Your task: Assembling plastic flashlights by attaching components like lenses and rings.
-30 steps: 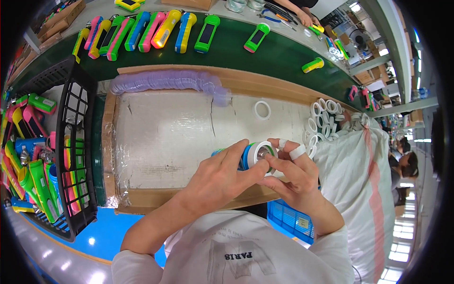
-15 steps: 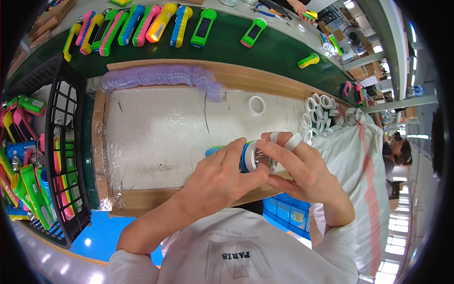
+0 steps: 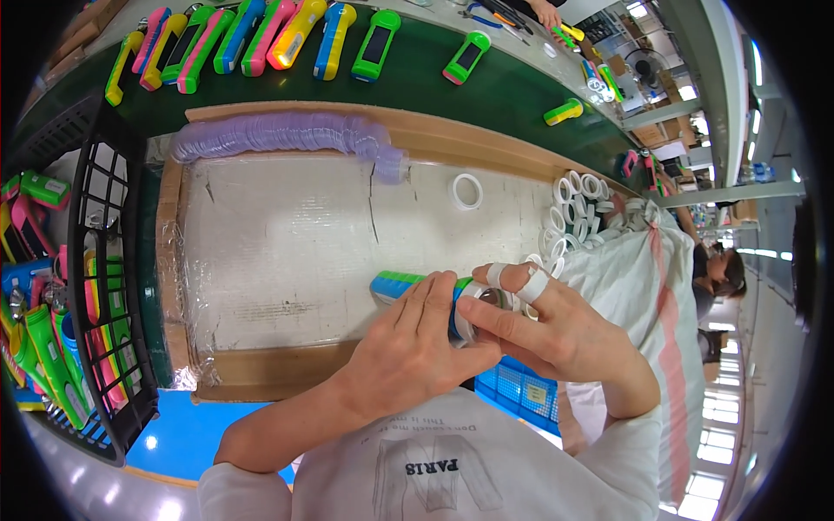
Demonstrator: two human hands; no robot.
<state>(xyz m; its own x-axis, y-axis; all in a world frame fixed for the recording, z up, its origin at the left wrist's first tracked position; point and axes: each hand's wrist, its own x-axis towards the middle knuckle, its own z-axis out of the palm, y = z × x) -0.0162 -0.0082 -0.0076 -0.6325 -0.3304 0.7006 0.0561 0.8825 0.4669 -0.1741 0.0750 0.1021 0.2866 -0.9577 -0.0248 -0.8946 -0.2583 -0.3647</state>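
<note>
Mostly hidden between both hands, the flashlight (image 3: pixel 393 285) is held over the right part of the cardboard tray (image 3: pixel 287 372), its blue-and-green tail showing, its white rim (image 3: pixel 464 327) partly covered. The left hand's (image 3: pixel 404 337) fingers grasp the barrel, the right hand's (image 3: pixel 560 328) the head. More barrel shows than a second ago.

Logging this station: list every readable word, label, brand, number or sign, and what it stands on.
White shirt: bold dark lettering and smaller lines; not copied out.
Blue basket: label, too small to read.
Tray: faint print, too blurred to read.
Green torches, far left: pale labels, too small.
</note>
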